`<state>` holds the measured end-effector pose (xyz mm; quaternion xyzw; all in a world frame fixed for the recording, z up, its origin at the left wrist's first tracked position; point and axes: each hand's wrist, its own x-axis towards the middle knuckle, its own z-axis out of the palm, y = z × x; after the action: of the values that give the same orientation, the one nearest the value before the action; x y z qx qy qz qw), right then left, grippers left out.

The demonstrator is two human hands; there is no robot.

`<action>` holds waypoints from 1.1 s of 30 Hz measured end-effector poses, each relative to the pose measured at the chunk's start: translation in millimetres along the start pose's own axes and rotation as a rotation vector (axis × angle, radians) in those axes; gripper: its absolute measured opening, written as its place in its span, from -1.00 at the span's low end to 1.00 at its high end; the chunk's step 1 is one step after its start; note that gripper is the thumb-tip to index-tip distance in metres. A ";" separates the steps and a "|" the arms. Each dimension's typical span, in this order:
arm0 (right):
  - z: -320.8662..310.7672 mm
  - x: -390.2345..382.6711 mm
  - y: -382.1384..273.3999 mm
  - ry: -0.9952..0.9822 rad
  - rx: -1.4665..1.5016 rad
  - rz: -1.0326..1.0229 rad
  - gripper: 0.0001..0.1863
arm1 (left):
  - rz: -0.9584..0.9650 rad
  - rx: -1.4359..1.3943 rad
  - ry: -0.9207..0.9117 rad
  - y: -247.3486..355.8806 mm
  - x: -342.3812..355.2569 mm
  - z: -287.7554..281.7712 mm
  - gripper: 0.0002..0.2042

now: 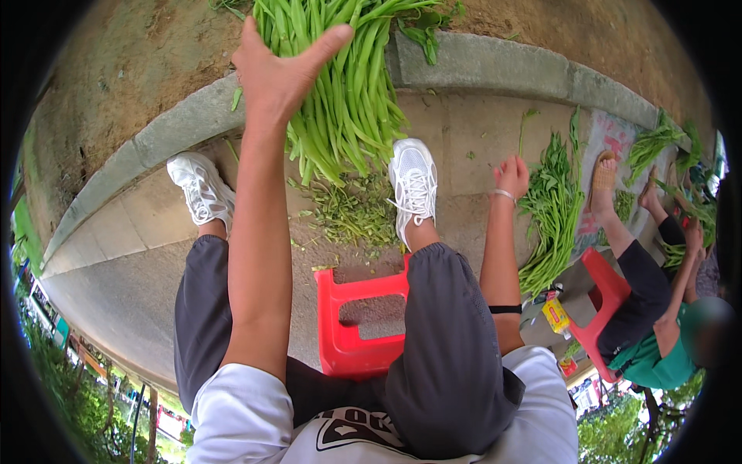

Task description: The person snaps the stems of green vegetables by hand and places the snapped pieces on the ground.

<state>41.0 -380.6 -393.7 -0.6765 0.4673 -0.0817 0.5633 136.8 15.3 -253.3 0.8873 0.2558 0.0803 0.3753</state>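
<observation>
Top of frame, the left hand spreads wide over green stems — likely light, bendy, easily bruised; grip mid-bundle. Right hand, centre-right — curled, grip unclear.

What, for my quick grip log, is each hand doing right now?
Left hand: open, thumb spread over the green stem bundle; firm hold cannot be told.
Right hand: partly curled; whether it holds the thin stem cannot be told.

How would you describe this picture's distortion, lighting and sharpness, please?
In the head view, the kerb bends into an arc and the corners go black; in the head view, light looks soft, the white shoes keeping visible detail; in the head view, the green stems look fairly crisp, the co-worker's head blurred.
</observation>
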 end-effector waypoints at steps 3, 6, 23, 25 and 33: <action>-77.4 17.1 57.8 0.094 -0.250 -0.020 -0.65 | 0.071 0.148 -0.011 2.0 -5.8 11.9 0.17; -116.3 21.1 79.8 0.089 -0.448 -0.052 -0.68 | 0.152 0.294 0.122 0.6 -12.5 18.4 0.06; -60.5 -29.5 -13.6 -0.103 -0.306 -0.327 -0.85 | 0.132 0.118 0.010 9.2 -14.0 7.7 0.14; -11.0 -82.3 -75.1 -0.198 -0.119 -0.333 -0.86 | 0.106 0.065 -0.004 10.4 -13.2 4.7 0.16; 132.4 -173.5 -178.9 -0.788 0.043 -0.452 -0.73 | -0.242 -0.288 0.063 -26.7 -15.8 -13.2 0.19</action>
<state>126.5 -176.9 -218.2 -0.7291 0.0562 0.0515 0.6801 108.3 31.1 -262.1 0.7842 0.3583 0.0979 0.4971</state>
